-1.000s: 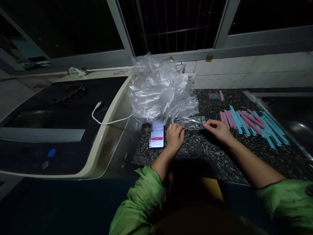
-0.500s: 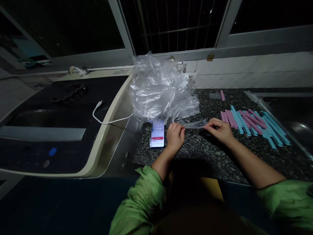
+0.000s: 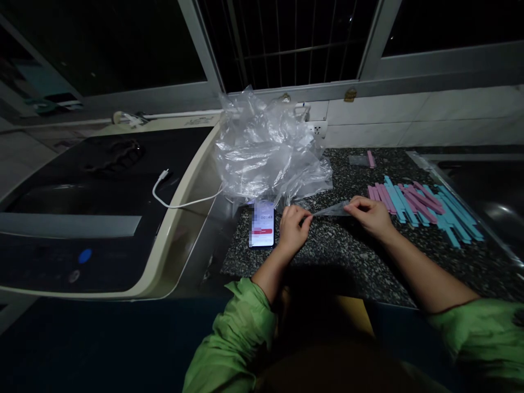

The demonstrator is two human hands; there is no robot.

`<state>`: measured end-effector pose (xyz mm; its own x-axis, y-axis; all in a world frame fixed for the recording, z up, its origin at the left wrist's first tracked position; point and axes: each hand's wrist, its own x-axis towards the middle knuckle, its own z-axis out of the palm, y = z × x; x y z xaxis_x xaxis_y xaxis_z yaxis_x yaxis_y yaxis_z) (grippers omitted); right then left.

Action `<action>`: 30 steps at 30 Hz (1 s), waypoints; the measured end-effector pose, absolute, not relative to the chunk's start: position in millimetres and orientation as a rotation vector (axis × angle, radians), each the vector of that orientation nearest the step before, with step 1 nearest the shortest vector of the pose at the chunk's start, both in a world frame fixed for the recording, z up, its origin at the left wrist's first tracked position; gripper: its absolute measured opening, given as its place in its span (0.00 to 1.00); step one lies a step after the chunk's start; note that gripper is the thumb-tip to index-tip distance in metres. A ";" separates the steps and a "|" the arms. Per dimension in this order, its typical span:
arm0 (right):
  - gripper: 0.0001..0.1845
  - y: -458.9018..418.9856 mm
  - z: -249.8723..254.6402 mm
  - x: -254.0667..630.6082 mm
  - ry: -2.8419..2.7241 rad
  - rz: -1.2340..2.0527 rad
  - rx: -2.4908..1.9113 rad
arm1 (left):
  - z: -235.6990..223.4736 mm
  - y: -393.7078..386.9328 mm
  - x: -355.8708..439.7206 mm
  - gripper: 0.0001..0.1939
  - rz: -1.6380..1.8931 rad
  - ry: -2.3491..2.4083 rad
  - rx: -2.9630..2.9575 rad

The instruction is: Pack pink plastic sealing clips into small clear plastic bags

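Note:
Stretched between my two hands is a small clear plastic bag (image 3: 331, 209), narrow and partly see-through. My left hand (image 3: 293, 226) pinches its left end between thumb and fingers, just right of a lit phone (image 3: 262, 226) lying on the counter. The right end is pinched by my right hand (image 3: 369, 217). Beside that hand lie pink strips (image 3: 423, 203) and light blue strips (image 3: 458, 215), several of each, loosely piled. Behind my left hand rises a crumpled heap of clear plastic bags (image 3: 270, 153).
A washing machine (image 3: 180, 229) with a dark lid stands at the left, a white charging cable (image 3: 184, 205) across it. A pink strip (image 3: 370, 159) touches a small clear bag (image 3: 357, 160) at the back of the speckled counter (image 3: 327, 256). A sink (image 3: 491, 202) edges the right.
The small bag is now pulled to a narrow point at my left fingers, and its outline has tilted. My right hand has shifted slightly right. The strips lie as before.

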<state>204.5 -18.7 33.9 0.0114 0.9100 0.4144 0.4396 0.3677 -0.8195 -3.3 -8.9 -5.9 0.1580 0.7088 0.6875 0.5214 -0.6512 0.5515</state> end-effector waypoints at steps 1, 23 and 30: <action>0.19 -18.8 33.9 204.5 -1.597 0.591 -1.246 | -5.6 -8.9 -3.2 0.03 1.496 1.206 2.230; 0.13 -19.5 38.2 211.5 -2.066 -0.013 -1.125 | 1.1 -13.0 -0.8 0.06 1.249 1.135 2.336; 0.07 -22.3 37.2 204.1 -2.183 0.070 -1.075 | 2.9 -14.2 -1.5 0.07 1.268 1.143 2.317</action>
